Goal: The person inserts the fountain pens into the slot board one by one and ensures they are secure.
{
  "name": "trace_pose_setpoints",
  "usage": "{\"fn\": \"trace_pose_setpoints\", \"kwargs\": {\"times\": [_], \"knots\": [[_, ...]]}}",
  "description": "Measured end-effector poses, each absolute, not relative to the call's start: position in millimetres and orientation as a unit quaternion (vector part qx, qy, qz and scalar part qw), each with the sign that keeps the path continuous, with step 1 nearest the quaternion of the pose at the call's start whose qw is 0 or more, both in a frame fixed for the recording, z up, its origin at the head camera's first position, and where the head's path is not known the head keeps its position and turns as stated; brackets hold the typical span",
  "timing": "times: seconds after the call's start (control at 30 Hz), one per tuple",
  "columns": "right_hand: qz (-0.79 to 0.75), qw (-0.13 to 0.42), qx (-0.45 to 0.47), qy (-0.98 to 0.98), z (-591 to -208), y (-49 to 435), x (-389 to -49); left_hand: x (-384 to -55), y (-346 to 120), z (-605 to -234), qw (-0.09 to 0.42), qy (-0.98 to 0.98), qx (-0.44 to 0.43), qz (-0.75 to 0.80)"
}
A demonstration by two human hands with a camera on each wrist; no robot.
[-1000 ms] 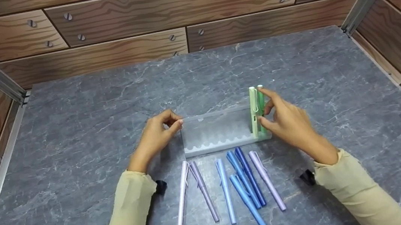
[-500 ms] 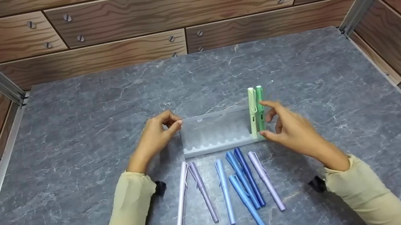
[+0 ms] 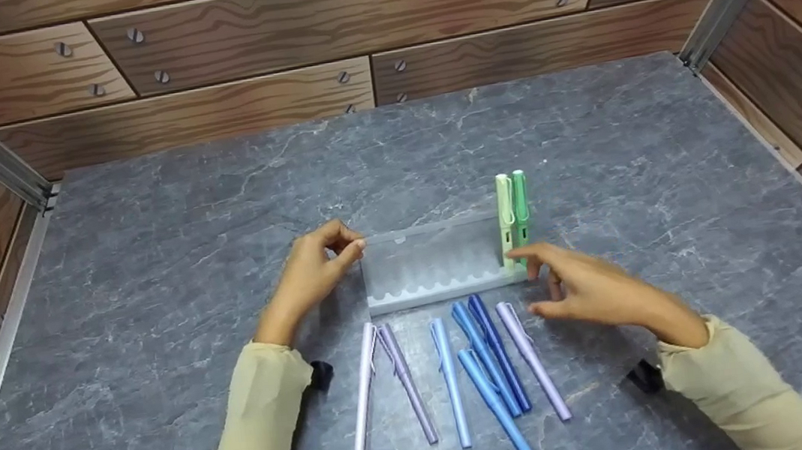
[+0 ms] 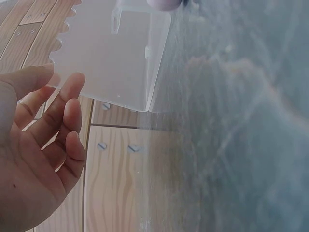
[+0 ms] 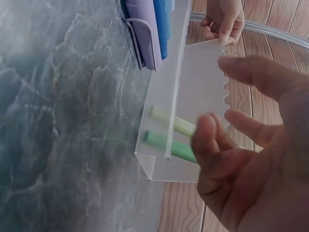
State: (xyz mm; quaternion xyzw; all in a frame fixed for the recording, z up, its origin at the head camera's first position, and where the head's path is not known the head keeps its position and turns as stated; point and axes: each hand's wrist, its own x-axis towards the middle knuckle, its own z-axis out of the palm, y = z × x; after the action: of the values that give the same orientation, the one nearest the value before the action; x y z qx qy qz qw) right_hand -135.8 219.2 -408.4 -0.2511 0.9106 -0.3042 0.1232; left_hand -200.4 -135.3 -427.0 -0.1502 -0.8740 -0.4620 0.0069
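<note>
Leftmost, left hand (image 3: 312,269): thumb and fingertip pinch the upper left corner of the clear rack (image 3: 435,255), which stands on the counter (image 3: 182,227).

Lying loose before the rack, in order: pale lilac pen (image 3: 365,391), purple pen (image 3: 407,383), light blue pen (image 3: 450,381), upper blue pen (image 3: 486,359) and lower blue pen (image 3: 502,413) close together, dark blue pen (image 3: 500,353), bright lilac pen (image 3: 534,361). Seven unracked.

At the rack's right end, pale green pen (image 3: 504,205) and green pen (image 3: 520,200) stand upright, side by side; notches leftward hold none. Two placed, seven left: early stage, by my reading.

Far right, right hand (image 3: 581,284): fingers parted, loosely bent, holding nothing, near the green pair's feet; contact unclear.
</note>
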Motion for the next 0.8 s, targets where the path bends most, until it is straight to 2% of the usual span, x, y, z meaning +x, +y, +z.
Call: {"fn": "trace_pose_setpoints", "kwargs": {"times": [0.4, 0.8], "knots": [[-0.292, 0.193, -0.284, 0.893, -416, 220, -134, -201, -136, -426, 0.003, -0.872, -0.153, -0.465], [-0.266, 0.232, -0.295, 0.888, -423, 217, -132, -200, -136, -426, 0.005, -0.873, -0.153, -0.463]]}}
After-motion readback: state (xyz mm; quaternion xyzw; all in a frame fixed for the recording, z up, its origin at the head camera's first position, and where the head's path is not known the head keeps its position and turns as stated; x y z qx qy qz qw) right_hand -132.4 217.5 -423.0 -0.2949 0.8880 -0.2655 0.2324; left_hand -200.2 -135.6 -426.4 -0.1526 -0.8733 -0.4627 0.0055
